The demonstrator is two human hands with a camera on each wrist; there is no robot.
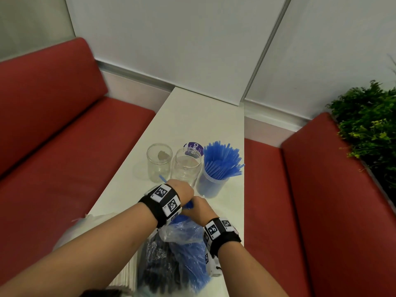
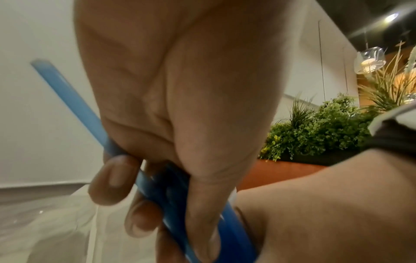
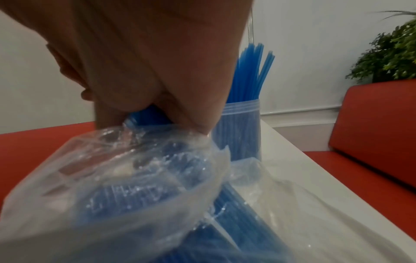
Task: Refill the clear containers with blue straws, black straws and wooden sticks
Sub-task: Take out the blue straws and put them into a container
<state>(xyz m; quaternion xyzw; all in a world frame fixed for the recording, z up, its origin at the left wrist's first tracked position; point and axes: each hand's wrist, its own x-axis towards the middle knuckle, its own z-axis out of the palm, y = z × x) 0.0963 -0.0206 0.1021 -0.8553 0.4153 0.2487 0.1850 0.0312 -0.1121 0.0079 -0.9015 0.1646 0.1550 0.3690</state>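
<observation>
**Both hands on the blue straws at the mouth of the bag**

Low centre of the head view, the left hand (image 1: 182, 190) and right hand (image 1: 200, 209) meet over a crinkled clear plastic bag of blue plastic straws (image 1: 188, 249) lying on the white surface (image 1: 192, 121). The left wrist view shows it up close: the left fingers (image 2: 114, 178) are curled round a small bunch of blue straws (image 2: 74, 106), one straw poking up past the knuckles. Right hand now: its fingers are closed on the blue straws right where they leave the bag's open neck (image 3: 146, 115).

Beside that bag, lower in the frame, a bag of black straws (image 1: 158, 264), and a pale bundle to its left, too blurred to name.

Further up the surface, three clear round containers in a row: the right-hand one (image 1: 212, 185) is packed with blue straws fanning out, the middle one (image 1: 187, 168) and the left one (image 1: 159, 161) hold no straws. Behind the middle one, a round purple label (image 1: 194, 147); only "Cla" is readable, the rest is hidden.
</observation>
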